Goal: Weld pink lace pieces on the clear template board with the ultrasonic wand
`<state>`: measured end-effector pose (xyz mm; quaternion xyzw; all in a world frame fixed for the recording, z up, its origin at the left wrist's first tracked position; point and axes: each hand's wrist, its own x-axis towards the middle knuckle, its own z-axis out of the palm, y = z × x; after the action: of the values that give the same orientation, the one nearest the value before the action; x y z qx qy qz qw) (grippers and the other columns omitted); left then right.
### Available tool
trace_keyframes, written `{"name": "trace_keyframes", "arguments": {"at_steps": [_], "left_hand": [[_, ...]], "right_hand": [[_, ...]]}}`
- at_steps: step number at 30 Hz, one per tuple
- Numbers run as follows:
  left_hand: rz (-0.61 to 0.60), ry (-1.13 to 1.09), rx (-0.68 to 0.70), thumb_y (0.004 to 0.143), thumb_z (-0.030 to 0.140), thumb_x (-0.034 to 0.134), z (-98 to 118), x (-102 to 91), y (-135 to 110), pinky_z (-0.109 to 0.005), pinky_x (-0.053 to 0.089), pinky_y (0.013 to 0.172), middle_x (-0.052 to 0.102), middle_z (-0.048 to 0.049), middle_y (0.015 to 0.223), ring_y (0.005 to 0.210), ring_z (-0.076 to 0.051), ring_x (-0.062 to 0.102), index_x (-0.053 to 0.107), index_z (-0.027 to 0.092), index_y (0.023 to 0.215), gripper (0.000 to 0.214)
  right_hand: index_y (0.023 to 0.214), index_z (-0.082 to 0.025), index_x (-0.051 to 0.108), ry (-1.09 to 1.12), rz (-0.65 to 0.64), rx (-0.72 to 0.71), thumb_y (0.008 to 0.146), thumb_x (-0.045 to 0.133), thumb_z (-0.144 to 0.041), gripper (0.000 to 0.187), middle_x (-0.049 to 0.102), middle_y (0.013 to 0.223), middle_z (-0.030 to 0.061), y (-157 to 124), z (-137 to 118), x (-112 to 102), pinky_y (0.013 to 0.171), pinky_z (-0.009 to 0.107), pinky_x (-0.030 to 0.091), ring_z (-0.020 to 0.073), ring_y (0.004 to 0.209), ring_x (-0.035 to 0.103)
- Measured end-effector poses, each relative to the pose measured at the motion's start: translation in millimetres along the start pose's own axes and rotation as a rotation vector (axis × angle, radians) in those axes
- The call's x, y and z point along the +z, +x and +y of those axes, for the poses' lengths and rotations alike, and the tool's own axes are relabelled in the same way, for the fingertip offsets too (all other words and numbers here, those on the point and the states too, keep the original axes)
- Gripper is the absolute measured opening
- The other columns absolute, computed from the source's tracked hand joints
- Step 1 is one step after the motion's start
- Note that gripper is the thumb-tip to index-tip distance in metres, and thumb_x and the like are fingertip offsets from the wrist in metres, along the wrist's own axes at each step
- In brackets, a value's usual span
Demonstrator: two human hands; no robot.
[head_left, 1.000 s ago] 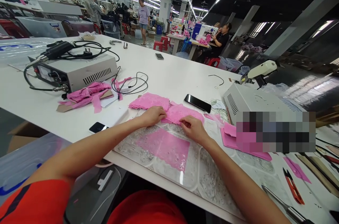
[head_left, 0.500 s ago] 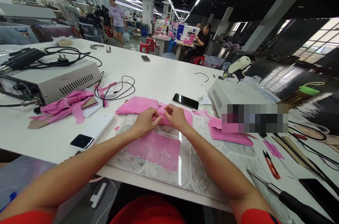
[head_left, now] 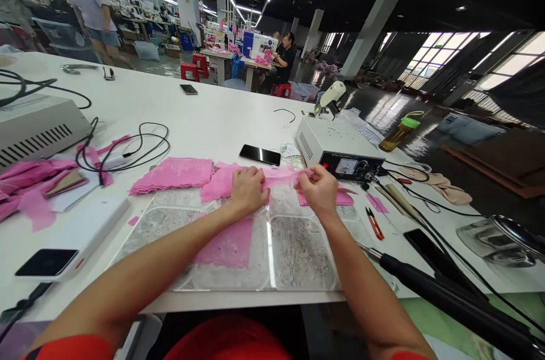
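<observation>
My left hand [head_left: 249, 189] and my right hand [head_left: 317, 189] each pinch one end of a pink lace strip [head_left: 283, 176], held stretched between them just above the white table [head_left: 221, 116]. Both hands are closed on it. Under them lies a clear scratched work plate [head_left: 298, 246] with a pink lace piece [head_left: 227, 246] on it. A stack of pink lace [head_left: 174, 174] sits to the left of my left hand. More pink pieces [head_left: 343, 199] lie by my right hand.
A white control box [head_left: 336, 150] and a black phone [head_left: 259, 154] stand beyond my hands. Red snips [head_left: 374, 224], a black-handled tool [head_left: 430, 286] and cables lie right. A grey box [head_left: 34, 127], black cables and another phone [head_left: 46, 262] are left. People work at the far tables.
My hands lifted the pink strip and pulled apart, stretching it; my right hand moved right. The view swung to the right, bringing the control box's front and a bottle into sight.
</observation>
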<state>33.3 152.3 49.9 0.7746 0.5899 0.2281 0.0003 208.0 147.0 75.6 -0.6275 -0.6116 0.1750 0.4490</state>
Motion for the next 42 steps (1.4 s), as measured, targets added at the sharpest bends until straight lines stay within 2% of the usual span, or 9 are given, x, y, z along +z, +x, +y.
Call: {"name": "trace_keyframes", "arguments": {"at_steps": [6,11,13,16,19,22,26,32,42], "left_hand": [[-0.224,-0.030,0.488,0.077,0.017,0.059,15,8.2,-56,-0.042,0.030,0.108,0.066,-0.0053,0.097,0.095,-0.020,0.057,0.064,0.018,0.081,0.007],[-0.354,-0.099,0.737,0.076,0.013,0.053,15,-0.2,-83,-0.049,0.021,0.114,0.067,-0.0080,0.101,0.098,-0.022,0.059,0.065,0.018,0.093,0.021],[-0.396,-0.168,0.732,0.072,0.011,0.052,14,-5.1,-79,-0.049,0.020,0.115,0.067,-0.0082,0.106,0.100,-0.022,0.060,0.066,0.020,0.094,0.027],[-0.423,-0.276,0.571,0.074,0.009,0.051,17,-7.2,-56,-0.045,0.032,0.109,0.069,-0.0066,0.108,0.099,-0.022,0.063,0.069,0.021,0.094,0.030],[-0.376,-0.305,0.392,0.082,0.011,0.049,27,-0.8,-13,-0.037,0.047,0.092,0.070,-0.0075,0.103,0.095,-0.022,0.065,0.071,0.019,0.098,0.028],[-0.300,-0.303,0.294,0.088,0.015,0.049,42,11.3,35,-0.037,0.049,0.090,0.069,-0.0079,0.105,0.100,-0.023,0.064,0.071,0.017,0.101,0.026],[-0.304,-0.335,0.289,0.094,0.016,0.049,62,34.4,77,-0.037,0.048,0.096,0.066,-0.0068,0.114,0.106,-0.020,0.062,0.068,0.017,0.102,0.021],[-0.521,-0.375,0.389,0.094,0.034,0.058,73,71.6,93,-0.039,0.055,0.084,0.062,-0.0075,0.113,0.097,-0.019,0.063,0.060,0.014,0.114,0.029],[-0.609,-0.398,0.384,0.094,0.035,0.057,70,88.4,105,-0.041,0.054,0.086,0.060,-0.0084,0.118,0.101,-0.021,0.061,0.058,0.015,0.117,0.030]], "right_hand": [[0.053,-0.021,0.046,-0.226,-0.077,0.108,0.070,0.054,-0.032,0.021,0.049,0.046,-0.0036,-71,73,-58,0.053,0.026,0.031,0.0120,0.045,0.046],[0.062,-0.021,0.052,-0.631,-0.211,0.102,0.077,0.049,-0.027,0.017,0.056,0.054,0.0005,-109,87,-79,0.055,0.028,0.024,0.0139,0.050,0.047],[0.069,-0.022,0.057,-0.647,-0.232,0.072,0.079,0.050,-0.028,0.014,0.059,0.058,0.0009,-109,83,-82,0.055,0.028,0.027,0.0148,0.052,0.050],[0.080,-0.022,0.062,-0.519,-0.160,-0.062,0.082,0.048,-0.026,0.014,0.065,0.069,0.0020,-86,74,-76,0.061,0.028,0.037,0.0164,0.062,0.057],[0.100,-0.019,0.065,-0.430,0.003,-0.205,0.084,0.045,-0.020,0.026,0.069,0.094,0.0078,-45,70,-61,0.078,0.032,0.046,0.0198,0.084,0.062],[0.115,-0.016,0.063,-0.509,0.019,-0.244,0.082,0.044,-0.013,0.038,0.064,0.121,0.0115,-10,73,-43,0.095,0.035,0.044,0.0228,0.111,0.057],[0.106,-0.015,0.067,-0.553,-0.022,-0.260,0.079,0.048,-0.010,0.034,0.066,0.116,0.0119,3,86,-30,0.096,0.037,0.042,0.0233,0.108,0.058],[0.091,-0.017,0.069,-0.581,-0.058,-0.238,0.082,0.048,-0.012,0.023,0.070,0.096,0.0091,-10,98,-32,0.086,0.033,0.040,0.0216,0.094,0.059],[0.090,-0.018,0.070,-0.544,-0.090,-0.174,0.082,0.048,-0.011,0.024,0.069,0.094,0.0107,-12,97,-34,0.083,0.033,0.042,0.0224,0.091,0.060]]}}
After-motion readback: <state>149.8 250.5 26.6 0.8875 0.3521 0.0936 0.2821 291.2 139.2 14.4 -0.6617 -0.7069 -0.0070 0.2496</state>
